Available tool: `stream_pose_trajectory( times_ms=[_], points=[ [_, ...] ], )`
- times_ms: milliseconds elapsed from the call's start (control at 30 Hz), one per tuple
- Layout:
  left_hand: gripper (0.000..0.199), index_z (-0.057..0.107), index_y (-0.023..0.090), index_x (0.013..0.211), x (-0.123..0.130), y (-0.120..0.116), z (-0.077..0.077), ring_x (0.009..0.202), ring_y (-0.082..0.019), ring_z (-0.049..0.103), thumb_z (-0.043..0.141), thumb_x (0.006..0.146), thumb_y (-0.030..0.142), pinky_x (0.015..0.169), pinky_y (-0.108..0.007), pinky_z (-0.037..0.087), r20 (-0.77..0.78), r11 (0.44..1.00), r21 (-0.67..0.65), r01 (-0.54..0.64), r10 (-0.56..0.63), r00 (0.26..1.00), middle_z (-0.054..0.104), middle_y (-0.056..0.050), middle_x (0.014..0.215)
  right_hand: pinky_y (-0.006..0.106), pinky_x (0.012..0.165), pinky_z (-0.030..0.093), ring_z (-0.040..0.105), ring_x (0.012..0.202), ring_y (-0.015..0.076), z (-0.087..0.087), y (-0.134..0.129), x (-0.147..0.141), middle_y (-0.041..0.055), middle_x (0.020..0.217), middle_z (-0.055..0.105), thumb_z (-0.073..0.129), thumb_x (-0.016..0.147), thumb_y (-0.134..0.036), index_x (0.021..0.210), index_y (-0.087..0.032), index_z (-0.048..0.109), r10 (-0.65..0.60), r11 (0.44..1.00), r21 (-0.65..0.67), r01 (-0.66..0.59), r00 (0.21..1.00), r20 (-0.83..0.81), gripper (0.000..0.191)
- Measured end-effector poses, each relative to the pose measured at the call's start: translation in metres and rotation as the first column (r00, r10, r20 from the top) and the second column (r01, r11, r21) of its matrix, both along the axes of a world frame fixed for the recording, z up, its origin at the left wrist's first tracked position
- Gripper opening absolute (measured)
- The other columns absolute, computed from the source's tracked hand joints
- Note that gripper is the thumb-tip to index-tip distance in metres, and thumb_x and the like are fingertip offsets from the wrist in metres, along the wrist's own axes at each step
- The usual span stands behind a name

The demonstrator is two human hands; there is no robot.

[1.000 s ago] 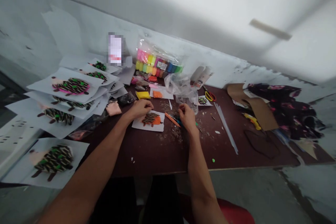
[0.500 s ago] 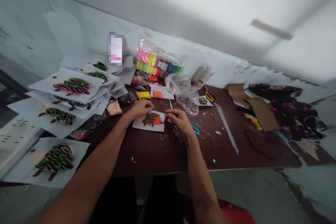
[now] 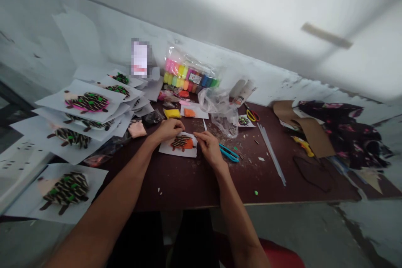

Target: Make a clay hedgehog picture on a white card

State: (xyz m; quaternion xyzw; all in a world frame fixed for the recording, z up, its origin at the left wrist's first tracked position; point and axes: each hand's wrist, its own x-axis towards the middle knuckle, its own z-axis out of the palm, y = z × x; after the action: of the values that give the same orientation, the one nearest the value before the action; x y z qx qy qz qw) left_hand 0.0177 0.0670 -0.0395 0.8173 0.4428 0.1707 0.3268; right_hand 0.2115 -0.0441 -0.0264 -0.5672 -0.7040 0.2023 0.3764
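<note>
A small white sheet of paper [image 3: 163,149] lies on the dark table, bearing an orange clay hedgehog [image 3: 188,144] with rows of dark, pale-edged strips across much of its body. At the sheet's upper left edge, my left hand [image 3: 171,130] is closed on the paper, fingers curled and partly hidden. My right hand [image 3: 210,145] pinches thumb and fingers together at the upper right corner, beside the hedgehog's orange end. Whatever sits in that pinch is too small to make out. Blue-handled scissors [image 3: 229,153] lie just right of my right hand.
Finished-looking hedgehog sheets [image 3: 116,113] are piled on the left. Behind are a yellow clay packet [image 3: 172,113], orange clay [image 3: 189,112], a bag of colored clays [image 3: 188,76] and crumpled plastic [image 3: 224,119]. Clear strips [image 3: 271,155], yellow-red scissors [image 3: 251,115] and a glue gun [image 3: 303,145] lie right.
My right hand has moved slightly left and closer to the hedgehog's sheet, uncovering more of the blue scissors. My left hand and the sheet have stayed in place.
</note>
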Motion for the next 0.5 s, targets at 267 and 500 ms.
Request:
stream_pose_trajectory(
  times_ms=[267, 500],
  points=[
    [0.026, 0.076, 0.017, 0.091, -0.001, 0.002, -0.002, 0.088, -0.019, 0.068, 0.053, 0.079, 0.020, 0.078, -0.026, 0.046, 0.006, 1.000, -0.010, 0.015, -0.014, 1.000, 0.077, -0.006, 0.095, 0.025, 0.072, 0.043, 0.059, 0.076, 0.0157, -0.003, -0.006, -0.009, 0.0034, 0.084, 0.066, 0.058, 0.092, -0.022, 0.090, -0.020, 0.074, -0.023, 0.999, -0.037, 0.029, 0.986, 0.165, 0.017],
    [0.026, 0.076, 0.017, 0.090, 0.000, 0.001, -0.001, 0.087, -0.020, 0.068, 0.053, 0.078, 0.020, 0.077, -0.027, 0.047, 0.015, 1.000, -0.003, 0.006, -0.006, 1.000, 0.077, -0.006, 0.094, 0.026, 0.075, 0.043, 0.061, 0.084, 0.0169, -0.003, -0.006, -0.013, 0.0052, 0.093, 0.065, 0.052, 0.094, -0.020, 0.096, -0.021, 0.074, -0.051, 0.997, -0.045, 0.063, 0.971, 0.236, 0.021]
  ],
)
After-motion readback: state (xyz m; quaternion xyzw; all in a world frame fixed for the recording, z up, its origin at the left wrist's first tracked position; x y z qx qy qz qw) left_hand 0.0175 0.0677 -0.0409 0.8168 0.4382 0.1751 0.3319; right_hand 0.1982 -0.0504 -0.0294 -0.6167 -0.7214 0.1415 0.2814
